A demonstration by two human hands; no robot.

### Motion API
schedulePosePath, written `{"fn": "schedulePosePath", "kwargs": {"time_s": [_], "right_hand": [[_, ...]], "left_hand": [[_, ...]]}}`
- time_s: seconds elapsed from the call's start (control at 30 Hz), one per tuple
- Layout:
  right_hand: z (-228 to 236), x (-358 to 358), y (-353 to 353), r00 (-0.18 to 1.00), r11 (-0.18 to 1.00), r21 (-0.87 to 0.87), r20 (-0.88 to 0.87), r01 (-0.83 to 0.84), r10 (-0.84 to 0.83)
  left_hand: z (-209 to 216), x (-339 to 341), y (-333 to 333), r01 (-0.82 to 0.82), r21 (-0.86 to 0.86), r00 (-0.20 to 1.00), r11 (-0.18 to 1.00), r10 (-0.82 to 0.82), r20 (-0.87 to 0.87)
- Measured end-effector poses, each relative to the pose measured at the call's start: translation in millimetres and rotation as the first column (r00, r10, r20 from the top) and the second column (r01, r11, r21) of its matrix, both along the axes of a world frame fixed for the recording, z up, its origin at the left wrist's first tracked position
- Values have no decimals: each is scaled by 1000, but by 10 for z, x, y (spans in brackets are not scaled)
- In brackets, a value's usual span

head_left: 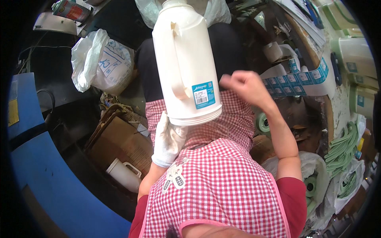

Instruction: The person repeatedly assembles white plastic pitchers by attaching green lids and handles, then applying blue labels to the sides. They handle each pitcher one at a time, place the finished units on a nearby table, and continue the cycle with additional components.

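— What's the setting like?
— A crowded work corner. Smooth blue panels [67,186] curve along the left, near a creased, glossy plastic sack [113,65] and a flattish piece of brown cardboard [123,139]. A second jug [124,174], white with a looped handle, lies on its side by the cardboard.

— And on the right?
— A worn bench edge with a carton [295,83] patterned in blue labels, pale rounded containers [357,55] behind it, and a heap of curved, matte green strips [343,148] spilling lower down.

— Where is the white jug [190,59]?
— Above the person's lap, tilted, its narrow neck pointing away and its wide base towards the checked cotton apron [234,178]. The body is glossy plastic, a tapering cylinder with a long handle [178,65], ridged rings round the base and a flat blue-and-white label [203,95] near the bottom.

— What are the fingers doing?
— The left hand [170,137], in a soft white knit glove, grasps the jug at its base, some fingers hidden underneath. The right hand [247,85] is bare, its fingers curled in just beside the label; they are blurred, so I can't tell whether they pinch anything.
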State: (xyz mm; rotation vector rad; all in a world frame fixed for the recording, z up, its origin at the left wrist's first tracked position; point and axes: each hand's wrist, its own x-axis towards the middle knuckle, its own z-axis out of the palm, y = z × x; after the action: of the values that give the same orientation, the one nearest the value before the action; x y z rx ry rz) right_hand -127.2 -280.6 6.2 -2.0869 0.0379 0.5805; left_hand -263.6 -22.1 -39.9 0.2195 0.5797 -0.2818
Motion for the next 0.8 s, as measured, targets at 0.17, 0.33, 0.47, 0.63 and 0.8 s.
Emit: {"fn": "schedulePosePath", "kwargs": {"time_s": [0.17, 0.33, 0.47, 0.63, 0.8], "right_hand": [[5, 460, 245, 878, 826, 563, 394, 4, -273], [-573, 101, 554, 278, 983, -6, 959, -182, 58], [-702, 1248, 115, 220, 973, 50, 970, 227, -101], [-686, 2622, 622, 922, 953, 225, 371, -202, 108], [-636, 2374, 1191, 873, 961, 144, 465, -237, 146]], "left_hand": [[2, 31, 80, 14, -62, 995, 998, -20, -99], [108, 82, 116, 83, 28, 984, 996, -77, -159], [202, 181, 330, 363, 62, 921, 930, -348, -178], [262, 684, 1125, 661, 709, 667, 244, -625, -407], [285, 1973, 1373, 45, 989, 926, 138, -376, 11]]}}
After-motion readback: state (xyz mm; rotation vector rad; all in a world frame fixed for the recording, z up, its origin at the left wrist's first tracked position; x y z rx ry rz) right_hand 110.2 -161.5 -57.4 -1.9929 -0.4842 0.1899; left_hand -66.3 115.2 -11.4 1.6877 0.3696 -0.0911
